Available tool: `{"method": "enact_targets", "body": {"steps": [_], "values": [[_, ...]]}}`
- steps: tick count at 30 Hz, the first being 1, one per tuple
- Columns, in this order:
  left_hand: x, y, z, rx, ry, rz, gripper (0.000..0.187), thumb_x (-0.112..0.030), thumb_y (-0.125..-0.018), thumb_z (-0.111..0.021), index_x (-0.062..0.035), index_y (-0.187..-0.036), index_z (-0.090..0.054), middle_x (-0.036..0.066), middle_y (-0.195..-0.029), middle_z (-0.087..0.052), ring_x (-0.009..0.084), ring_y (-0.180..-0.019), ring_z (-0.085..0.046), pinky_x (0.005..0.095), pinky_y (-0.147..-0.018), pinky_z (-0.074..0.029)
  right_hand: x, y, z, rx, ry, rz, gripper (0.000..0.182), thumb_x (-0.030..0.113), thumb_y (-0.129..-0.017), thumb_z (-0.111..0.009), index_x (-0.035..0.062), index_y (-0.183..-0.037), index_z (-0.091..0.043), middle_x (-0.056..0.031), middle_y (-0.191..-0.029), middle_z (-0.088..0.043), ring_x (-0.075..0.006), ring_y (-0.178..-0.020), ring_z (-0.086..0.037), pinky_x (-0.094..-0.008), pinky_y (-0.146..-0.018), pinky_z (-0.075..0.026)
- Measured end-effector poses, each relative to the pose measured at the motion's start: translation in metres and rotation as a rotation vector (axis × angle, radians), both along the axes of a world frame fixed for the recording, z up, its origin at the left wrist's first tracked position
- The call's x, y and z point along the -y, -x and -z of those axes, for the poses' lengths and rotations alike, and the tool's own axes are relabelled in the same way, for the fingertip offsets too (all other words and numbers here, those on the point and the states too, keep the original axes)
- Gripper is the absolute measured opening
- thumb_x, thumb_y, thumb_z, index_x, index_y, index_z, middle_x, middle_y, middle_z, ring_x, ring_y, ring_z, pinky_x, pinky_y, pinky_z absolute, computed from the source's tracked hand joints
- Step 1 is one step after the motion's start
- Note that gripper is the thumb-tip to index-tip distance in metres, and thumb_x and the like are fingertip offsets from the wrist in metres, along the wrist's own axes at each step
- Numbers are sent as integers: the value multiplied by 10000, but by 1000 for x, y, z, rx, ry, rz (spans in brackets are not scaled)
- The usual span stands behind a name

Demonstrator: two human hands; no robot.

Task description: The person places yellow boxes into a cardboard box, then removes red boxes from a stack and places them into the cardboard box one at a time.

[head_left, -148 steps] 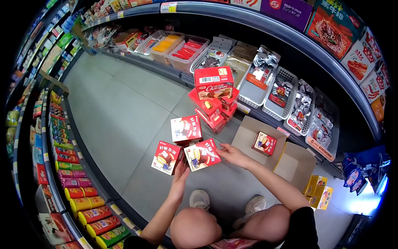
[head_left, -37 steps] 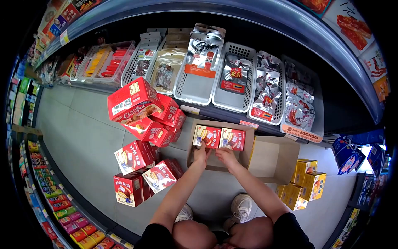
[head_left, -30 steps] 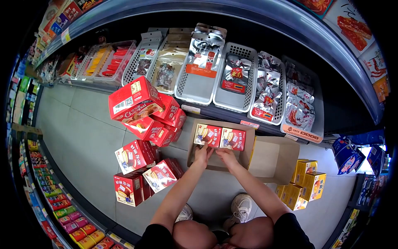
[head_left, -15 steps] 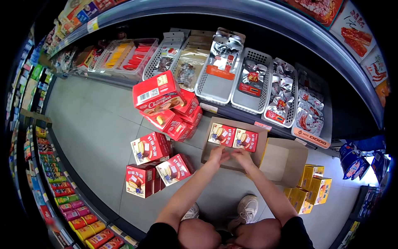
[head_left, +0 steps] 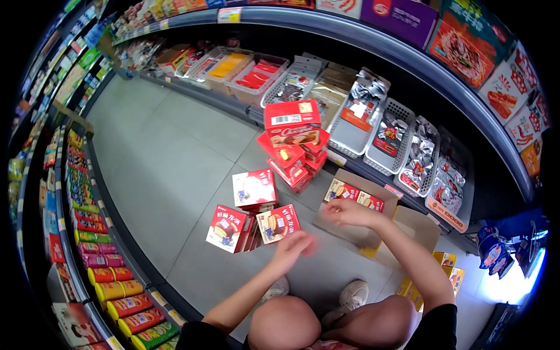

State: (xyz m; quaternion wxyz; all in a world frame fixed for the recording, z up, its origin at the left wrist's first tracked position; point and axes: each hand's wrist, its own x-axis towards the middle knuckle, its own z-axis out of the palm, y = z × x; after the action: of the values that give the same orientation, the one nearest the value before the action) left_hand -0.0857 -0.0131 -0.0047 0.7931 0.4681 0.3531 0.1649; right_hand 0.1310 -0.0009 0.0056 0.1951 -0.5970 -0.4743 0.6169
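Note:
My left hand (head_left: 293,249), slightly blurred, is beside the front corner of a red-and-white snack cake box (head_left: 279,224) on the right of a group of stacks. Its fingers look outstretched, with nothing visible in them. Over the near side of an open cardboard carton (head_left: 335,231) hangs my right hand (head_left: 348,213), fingers loosely apart and holding nothing. Inside the carton, two snack cake boxes (head_left: 371,201) lie side by side, one partly covered by that hand. Two more stacks, topped by a far box (head_left: 254,186) and a left box (head_left: 226,228), stand on the floor.
Red Chocopai boxes (head_left: 291,122) are piled unevenly near the shelf. Baskets of silver packets (head_left: 389,140) line the bottom shelf. Right of the carton lies its raised flap (head_left: 408,233), with yellow boxes (head_left: 446,271) beyond. Canisters (head_left: 125,290) fill the left shelf.
My left hand has left the carton and moved left to the stacked snack cake boxes. My right hand has lifted slightly over the carton. The view has swung left.

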Motion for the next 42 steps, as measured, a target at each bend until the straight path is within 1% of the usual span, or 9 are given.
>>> {"method": "enact_targets", "body": {"steps": [3,5,8,12,14,18,39,40,42], "values": [[18,42,-8,9,-218,-364,147,-149,-841,-469,-27,-903,-522,34,-782,-545,89,-650,-493,206,-604,-403,-18,42,-21,-36,-60,-148,298,299,-784,-535,29,-907,-557,-31,-771,-582,-99,-720,-527,-237,-632,-424],[32,65,-2,-141,-395,-901,184,-112,-833,-475,-33,-998,-466,50,-878,-523,91,-664,-487,206,-588,-401,-29,69,-18,-121,-220,-214,297,284,-791,-529,18,-923,-553,-50,-815,-593,-114,-736,-536,-250,-669,-427],[42,99,31,-162,-177,-1265,323,-160,-842,-464,-48,-1125,-356,71,-1036,-447,111,-788,-481,231,-641,-407,-42,109,-20,-120,-178,-210,327,275,-802,-511,-11,-963,-527,-85,-887,-588,-136,-803,-546,-257,-703,-426],[37,116,46,-257,-56,-1330,539,-339,-815,-479,-76,-1224,-248,68,-1176,-357,160,-1027,-389,326,-788,-364,-52,152,6,-60,-237,-158,380,282,-826,-466,-22,-1054,-465,-136,-982,-550,-192,-888,-531,-274,-759,-410],[25,118,56,-224,11,-1290,664,-449,-815,-418,-69,-1288,-148,98,-1293,-219,202,-1189,-237,360,-940,-237,-59,165,15,19,-199,-169,440,304,-835,-459,-25,-1124,-419,-151,-1048,-515,-195,-960,-499,-270,-813,-389],[5,105,57,-40,49,-1247,751,-511,-804,-385,-80,-1314,-42,78,-1359,-119,168,-1257,-92,370,-997,-68,-60,182,43,-12,-237,13,464,319,-835,-454,-35,-1132,-416,-182,-1066,-502,-204,-993,-490,-272,-831,-379],[-6,104,34,-134,-188,-1211,639,-499,-853,-280,-72,-1300,-116,54,-1309,-240,157,-1206,-223,313,-994,-134,-41,193,24,-110,-256,49,507,327,-807,-466,-31,-1155,-376,-203,-1030,-522,-276,-942,-525,-318,-797,-401],[-4,104,30,-109,-229,-1201,618,-473,-866,-271,-73,-1304,-98,60,-1317,-221,162,-1213,-216,309,-994,-149,-39,192,21,-92,-295,63,432,362,-833,-449,21,-1097,-429,-128,-936,-545,-169,-830,-534,-262,-694,-416],[-1,102,22,-83,-252,-1201,609,-459,-871,-266,-74,-1306,-83,63,-1320,-213,165,-1214,-217,309,-992,-160,-39,184,2,-107,-216,58,427,371,-833,-447,22,-1078,-435,-131,-942,-543,-170,-838,-533,-267,-701,-416]]}}
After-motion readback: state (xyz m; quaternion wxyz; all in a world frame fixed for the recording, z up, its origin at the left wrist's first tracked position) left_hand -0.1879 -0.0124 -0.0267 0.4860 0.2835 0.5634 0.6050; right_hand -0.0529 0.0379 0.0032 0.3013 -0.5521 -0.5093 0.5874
